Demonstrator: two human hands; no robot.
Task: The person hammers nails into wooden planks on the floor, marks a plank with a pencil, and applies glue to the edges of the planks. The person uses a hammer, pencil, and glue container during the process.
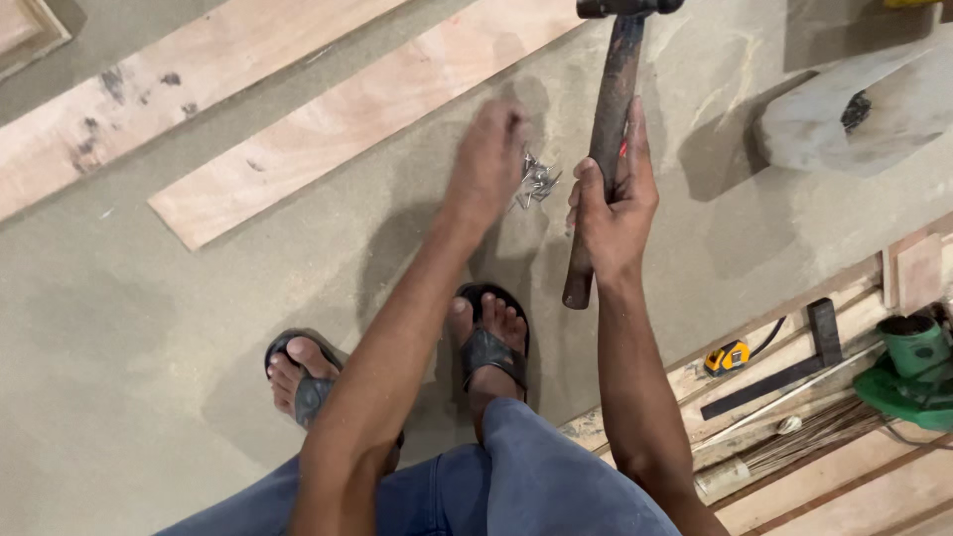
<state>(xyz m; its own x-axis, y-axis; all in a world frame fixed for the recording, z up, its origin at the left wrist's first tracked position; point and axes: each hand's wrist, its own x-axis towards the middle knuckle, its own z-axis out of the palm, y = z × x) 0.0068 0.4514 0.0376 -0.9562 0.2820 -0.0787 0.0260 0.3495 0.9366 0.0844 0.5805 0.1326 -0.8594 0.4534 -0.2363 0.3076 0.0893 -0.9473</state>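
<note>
A dusty grey-brown floor point(149, 347) is filling most of the view, and the person is crouching over it, both sandalled feet point(486, 342) planted flat below the arms. Two long pale boards point(357, 114) are lying slantwise across the top left, side by side with a strip of floor between them. At top right a whitish stone block point(854, 109) is resting on the floor. Along the lower right edge, timber strips are lying stacked, and on them are sitting a yellow tape measure point(728, 357), a dark square point(784, 372) and a green power tool point(913, 372).

The left hand point(488, 164) is reaching down to the floor, fingers bunched together at a small heap of nails point(536, 184); whether it is actually pinching one cannot be told. The nails are lying on the bare floor just beside those fingertips, between the two hands and below the near board.

The right hand point(611, 203) is wrapping tightly round the wooden handle of a hammer point(606, 129), holding it roughly upright, the dark head at the top edge of the view, the handle's butt pointing back toward the feet. The hammer is hanging just right of the nails.
</note>
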